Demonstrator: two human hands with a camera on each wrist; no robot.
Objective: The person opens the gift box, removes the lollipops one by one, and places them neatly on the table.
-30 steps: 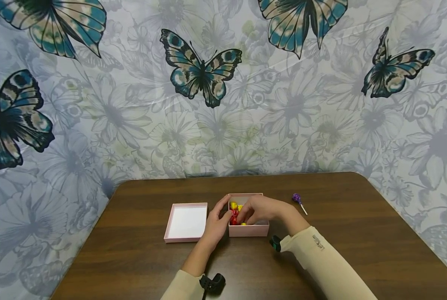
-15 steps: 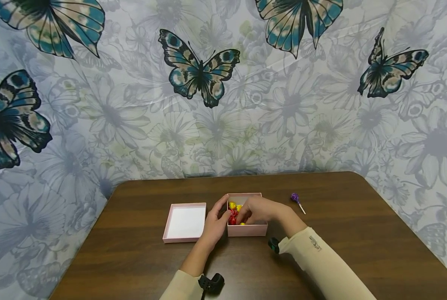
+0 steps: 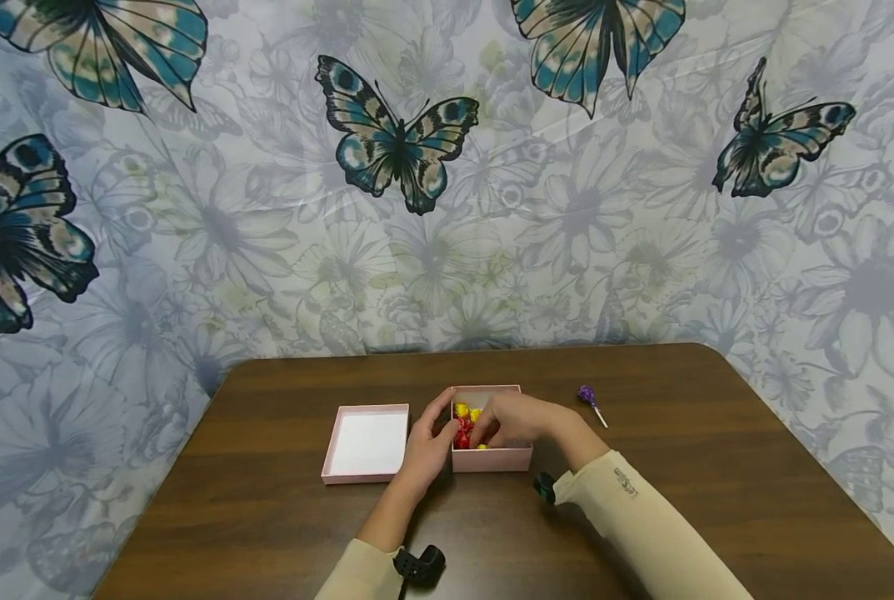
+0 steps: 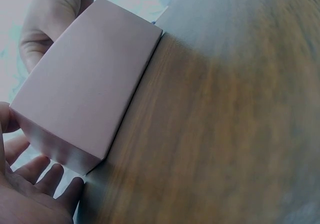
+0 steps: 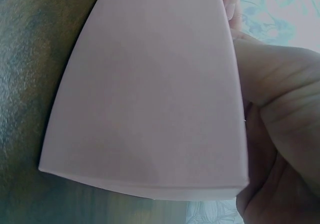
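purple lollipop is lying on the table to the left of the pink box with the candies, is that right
Not quite. The purple lollipop lies on the table to the right of the pink box with the candies, as the head view shows. What sits to the left is the lid.

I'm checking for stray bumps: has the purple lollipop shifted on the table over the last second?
No. The purple lollipop keeps its spot right of the pink box; only the camera drifted.
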